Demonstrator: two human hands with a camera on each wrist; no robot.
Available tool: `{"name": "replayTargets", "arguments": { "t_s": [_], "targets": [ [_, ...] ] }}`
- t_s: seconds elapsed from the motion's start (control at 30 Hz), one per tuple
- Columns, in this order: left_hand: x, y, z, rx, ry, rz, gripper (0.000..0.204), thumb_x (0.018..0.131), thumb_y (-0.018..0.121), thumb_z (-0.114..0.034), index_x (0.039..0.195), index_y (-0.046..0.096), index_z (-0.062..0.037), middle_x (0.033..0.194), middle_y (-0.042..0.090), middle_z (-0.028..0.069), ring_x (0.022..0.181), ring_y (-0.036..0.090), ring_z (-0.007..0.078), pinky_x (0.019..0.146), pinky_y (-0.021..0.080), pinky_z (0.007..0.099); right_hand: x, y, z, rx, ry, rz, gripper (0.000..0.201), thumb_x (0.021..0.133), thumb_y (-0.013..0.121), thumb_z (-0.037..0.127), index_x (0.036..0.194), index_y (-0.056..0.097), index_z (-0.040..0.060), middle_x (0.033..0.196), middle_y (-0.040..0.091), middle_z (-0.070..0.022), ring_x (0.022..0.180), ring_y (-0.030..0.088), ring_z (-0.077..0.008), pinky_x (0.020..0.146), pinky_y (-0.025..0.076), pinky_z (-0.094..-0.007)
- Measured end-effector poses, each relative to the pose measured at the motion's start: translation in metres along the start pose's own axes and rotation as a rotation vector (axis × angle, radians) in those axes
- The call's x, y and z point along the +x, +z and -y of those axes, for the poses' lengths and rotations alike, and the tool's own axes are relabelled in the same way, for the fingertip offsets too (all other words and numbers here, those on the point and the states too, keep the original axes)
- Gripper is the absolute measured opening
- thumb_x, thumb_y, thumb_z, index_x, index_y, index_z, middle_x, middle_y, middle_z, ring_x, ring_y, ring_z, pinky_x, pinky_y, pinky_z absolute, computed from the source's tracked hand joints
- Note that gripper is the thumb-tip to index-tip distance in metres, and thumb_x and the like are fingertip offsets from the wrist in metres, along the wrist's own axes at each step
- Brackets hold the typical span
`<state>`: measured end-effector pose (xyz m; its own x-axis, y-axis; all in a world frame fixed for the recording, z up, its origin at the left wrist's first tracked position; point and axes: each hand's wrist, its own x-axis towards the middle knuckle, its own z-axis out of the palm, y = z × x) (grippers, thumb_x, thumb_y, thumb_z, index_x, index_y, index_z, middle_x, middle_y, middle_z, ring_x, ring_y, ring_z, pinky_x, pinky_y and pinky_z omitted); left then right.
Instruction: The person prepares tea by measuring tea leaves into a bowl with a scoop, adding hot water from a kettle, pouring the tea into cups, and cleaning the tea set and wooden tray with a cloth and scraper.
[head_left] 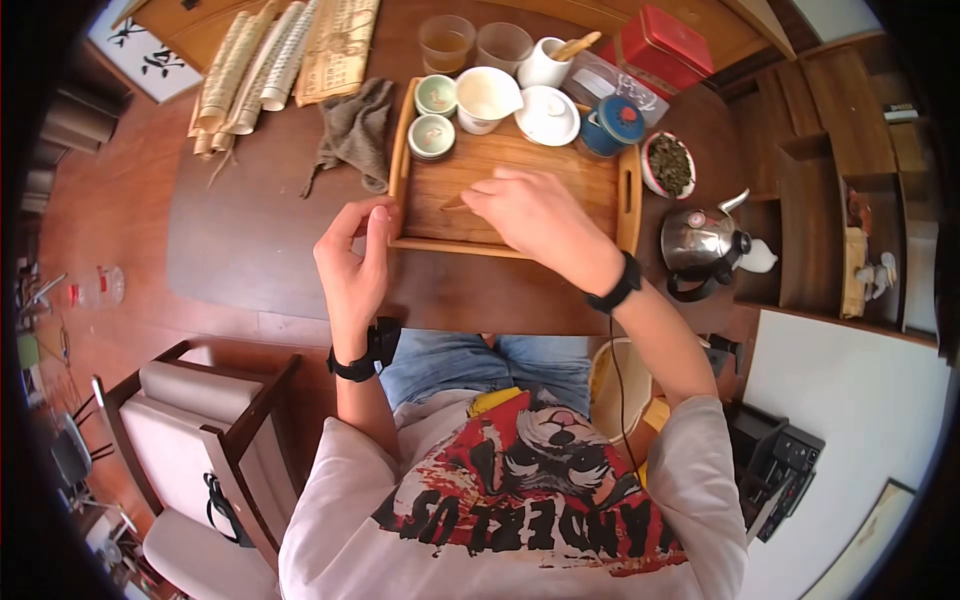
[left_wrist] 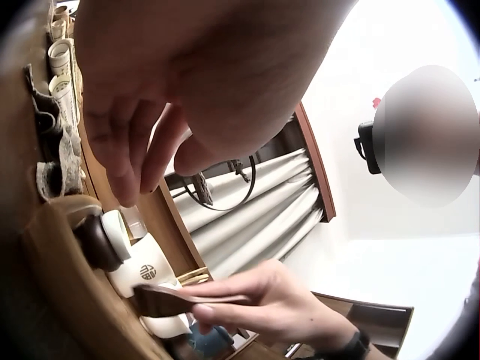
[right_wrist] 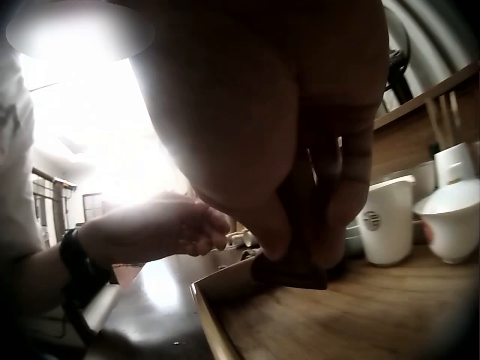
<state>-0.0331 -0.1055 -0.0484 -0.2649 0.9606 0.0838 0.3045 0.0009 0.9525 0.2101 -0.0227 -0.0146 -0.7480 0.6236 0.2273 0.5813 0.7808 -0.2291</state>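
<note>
My right hand (head_left: 548, 225) pinches a dark wooden tea tool (left_wrist: 161, 301) with a broad flat end, low over the wooden tray (head_left: 628, 215). In the right wrist view that end stays close above the tray floor, and the fingers cover the rest. My left hand (head_left: 355, 262) is at the tray's front left corner, fingers loosely bent, with nothing in it. Along the back of the tray stand two pale green cups (head_left: 431, 137), a white pitcher (head_left: 488, 102), a white lidded bowl (head_left: 547, 115) and a blue jar (head_left: 612, 125).
Right of the tray are a bowl of tea leaves (head_left: 668, 165) and a steel kettle (head_left: 695, 240). Behind it stand two clear cups (head_left: 446, 45), a white tool holder (head_left: 543, 65) and a red box (head_left: 660, 45). A brown cloth (head_left: 357, 135) and rolled scrolls (head_left: 240, 75) lie left.
</note>
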Motion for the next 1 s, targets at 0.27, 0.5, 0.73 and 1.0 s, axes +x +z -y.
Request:
{"name": "replayTargets", "arguments": {
  "t_s": [0.27,0.5,0.73,1.0],
  "targets": [
    [-0.017,-0.026,0.007,-0.194,-0.038,-0.057,0.038,0.119,0.054,-0.022,0.114,0.080,0.0060,0.100,0.082,0.0083,0.087,0.069,0.0119,0.083,0.055,0.0281,0.047,0.046,0.008,-0.173,-0.222,0.192,0.012,0.087,0.070,0.012,0.097,0.076,0.0072,0.091,0.074,-0.0038,0.095,0.073,-0.0236,0.078,0.062,-0.0382],
    [-0.014,-0.009,0.008,-0.298,-0.042,0.025,0.046,0.122,0.048,-0.026,0.113,0.079,0.0069,0.100,0.081,0.0097,0.086,0.067,0.0123,0.079,0.053,0.0282,-0.012,0.032,-0.019,-0.024,-0.313,0.166,0.029,0.090,0.069,0.012,0.116,0.076,0.0047,0.125,0.076,-0.0044,0.096,0.072,-0.0228,0.082,0.061,-0.0364],
    [-0.017,-0.002,0.008,-0.337,-0.066,0.038,0.039,0.120,0.054,-0.022,0.114,0.081,0.0054,0.097,0.081,0.0090,0.087,0.067,0.0120,0.080,0.053,0.0277,-0.071,-0.024,-0.065,-0.033,-0.309,0.221,0.021,0.091,0.069,0.012,0.111,0.075,0.0072,0.117,0.077,-0.0025,0.095,0.073,-0.0231,0.076,0.061,-0.0392],
    [-0.021,0.007,0.018,-0.322,-0.094,0.038,0.033,0.110,0.072,-0.009,0.079,0.060,-0.0039,0.075,0.056,-0.0071,0.071,0.044,0.0016,0.063,0.034,0.0227,-0.007,0.009,-0.042,-0.171,0.013,0.098,0.019,0.090,0.070,0.008,0.108,0.077,0.0047,0.093,0.078,-0.0127,0.091,0.077,-0.0303,0.077,0.062,-0.0446]
  ]
}}
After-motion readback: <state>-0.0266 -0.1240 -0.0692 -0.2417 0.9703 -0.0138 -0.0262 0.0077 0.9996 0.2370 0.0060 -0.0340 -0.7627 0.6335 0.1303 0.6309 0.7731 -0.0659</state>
